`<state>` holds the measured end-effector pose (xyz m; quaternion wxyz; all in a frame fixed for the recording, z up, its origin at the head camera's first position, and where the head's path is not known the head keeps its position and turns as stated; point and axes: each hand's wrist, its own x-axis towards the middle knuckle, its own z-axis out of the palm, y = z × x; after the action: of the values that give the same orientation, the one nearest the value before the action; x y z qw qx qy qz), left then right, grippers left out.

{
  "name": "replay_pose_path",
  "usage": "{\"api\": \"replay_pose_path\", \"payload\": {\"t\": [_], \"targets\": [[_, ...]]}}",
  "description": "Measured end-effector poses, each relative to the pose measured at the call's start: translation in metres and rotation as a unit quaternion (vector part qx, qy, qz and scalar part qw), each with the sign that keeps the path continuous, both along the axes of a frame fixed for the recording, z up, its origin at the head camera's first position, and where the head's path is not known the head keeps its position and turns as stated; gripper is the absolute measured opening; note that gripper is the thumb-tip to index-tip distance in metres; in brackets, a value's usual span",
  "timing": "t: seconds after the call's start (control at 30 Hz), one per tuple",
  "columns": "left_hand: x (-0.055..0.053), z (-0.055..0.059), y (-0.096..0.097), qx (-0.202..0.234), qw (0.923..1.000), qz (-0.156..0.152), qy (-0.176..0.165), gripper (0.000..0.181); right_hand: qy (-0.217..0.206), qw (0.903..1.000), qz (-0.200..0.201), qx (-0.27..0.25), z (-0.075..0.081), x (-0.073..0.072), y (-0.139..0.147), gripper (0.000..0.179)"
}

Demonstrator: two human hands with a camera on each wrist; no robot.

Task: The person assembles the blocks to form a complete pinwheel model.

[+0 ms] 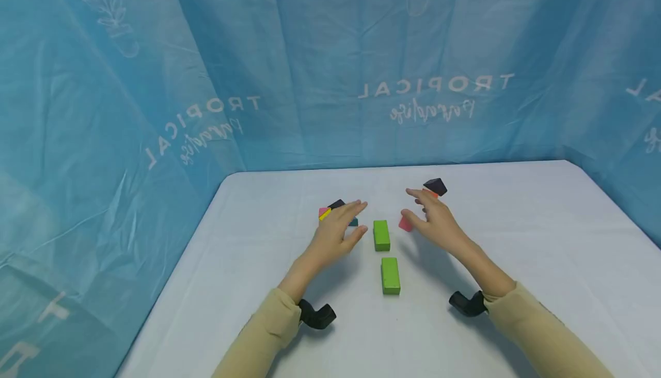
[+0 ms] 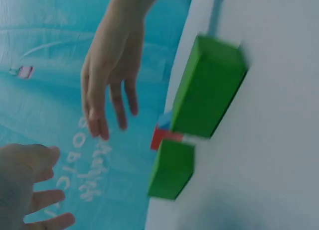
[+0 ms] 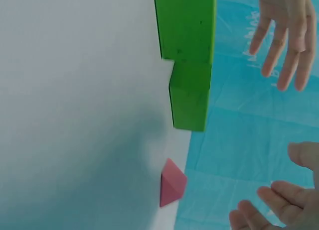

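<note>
Two green blocks lie on the white table, a near one (image 1: 391, 276) and a far one (image 1: 381, 236), one behind the other. My left hand (image 1: 334, 233) is held above the table to their left, fingers extended and thumb apart, holding nothing. On the other side, my right hand (image 1: 436, 222) hovers with loosely spread fingers, also holding nothing. A pink block (image 1: 405, 224) shows just below the right thumb; in the right wrist view the pink block (image 3: 173, 184) has sloped faces. Both palms roughly face each other across the green blocks.
Beyond the left hand sit a black block (image 1: 337, 203), a yellow piece (image 1: 325, 214), a pink piece (image 1: 322, 211) and a teal piece (image 1: 354, 222), partly hidden. Past the right hand are another black block (image 1: 436, 186) and an orange piece (image 1: 431, 193). A blue curtain (image 1: 320, 125) encloses the table.
</note>
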<state>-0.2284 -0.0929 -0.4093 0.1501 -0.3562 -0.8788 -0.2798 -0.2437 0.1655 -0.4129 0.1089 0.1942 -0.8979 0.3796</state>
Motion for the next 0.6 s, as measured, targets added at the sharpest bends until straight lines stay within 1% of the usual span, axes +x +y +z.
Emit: {"api": "replay_pose_path", "payload": {"t": [0.07, 0.13, 0.2, 0.27, 0.33, 0.43, 0.5, 0.6], "targets": [[0.007, -0.005, 0.004, 0.038, 0.9983, -0.034, -0.030, 0.046, -0.007, 0.9990, 0.005, -0.043, -0.002, -0.001, -0.002, 0.049], [0.016, -0.011, 0.008, 0.069, 0.9933, -0.060, -0.071, 0.045, -0.018, 0.9967, 0.010, -0.079, -0.006, -0.002, -0.004, 0.044], [0.024, -0.018, 0.013, 0.094, 0.9874, -0.076, -0.102, 0.045, -0.033, 0.9932, 0.016, -0.111, -0.010, -0.003, -0.007, 0.042], [0.030, -0.024, 0.017, 0.114, 0.9832, -0.080, -0.118, 0.044, -0.056, 0.9884, 0.024, -0.139, -0.015, -0.004, -0.009, 0.043], [0.034, -0.029, 0.020, 0.136, 0.9802, -0.081, -0.119, 0.040, -0.083, 0.9824, 0.034, -0.164, -0.019, -0.005, -0.010, 0.045], [0.037, -0.037, 0.024, 0.162, 0.9788, -0.074, -0.102, 0.033, -0.121, 0.9717, 0.049, -0.197, -0.023, -0.007, -0.013, 0.045], [0.038, -0.041, 0.025, 0.175, 0.9775, -0.069, -0.095, 0.029, -0.137, 0.9660, 0.059, -0.211, -0.025, -0.009, -0.014, 0.044], [0.040, -0.047, 0.026, 0.183, 0.9762, -0.054, -0.102, 0.028, -0.156, 0.9588, 0.075, -0.226, -0.029, -0.012, -0.017, 0.043]]}}
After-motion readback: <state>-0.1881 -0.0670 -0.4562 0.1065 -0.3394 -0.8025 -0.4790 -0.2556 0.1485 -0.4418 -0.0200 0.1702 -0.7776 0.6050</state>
